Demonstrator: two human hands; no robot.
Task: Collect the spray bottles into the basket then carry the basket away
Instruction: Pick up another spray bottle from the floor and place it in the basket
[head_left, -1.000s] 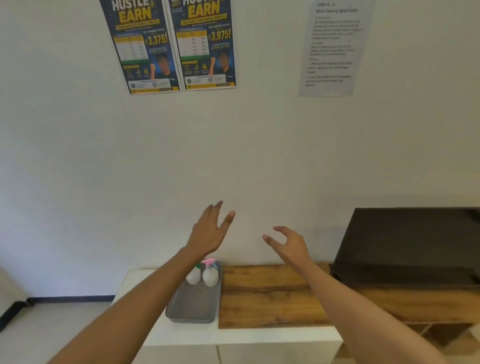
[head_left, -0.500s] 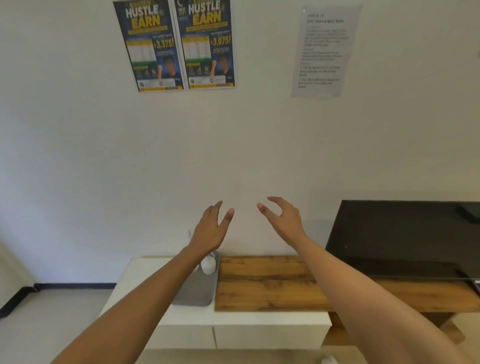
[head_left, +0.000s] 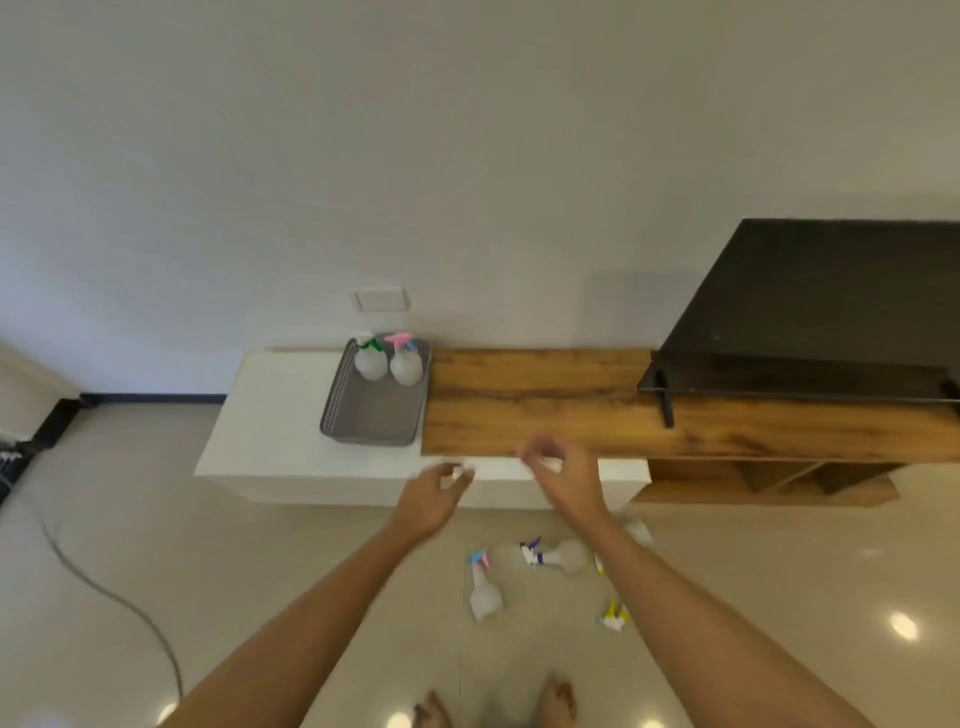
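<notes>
The grey perforated plastic basket (head_left: 373, 410) sits at the white worktop's (head_left: 270, 415) right edge, holding two translucent, rounded spray bottles (head_left: 371, 359). Both hands, left (head_left: 434, 501) and right (head_left: 563, 475), hover open and empty. More bottles (head_left: 483, 592) lie on the glossy floor (head_left: 104, 519).

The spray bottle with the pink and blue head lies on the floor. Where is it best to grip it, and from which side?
Probably the narrow neck of that bottle, reached from above. It lies flat, head toward the cabinet, round body nearer the feet.

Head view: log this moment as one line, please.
basket on white cabinet, two bottles inside | floor bottles lying, uncollected | left hand empty | right hand empty | stage: reaching down
</notes>
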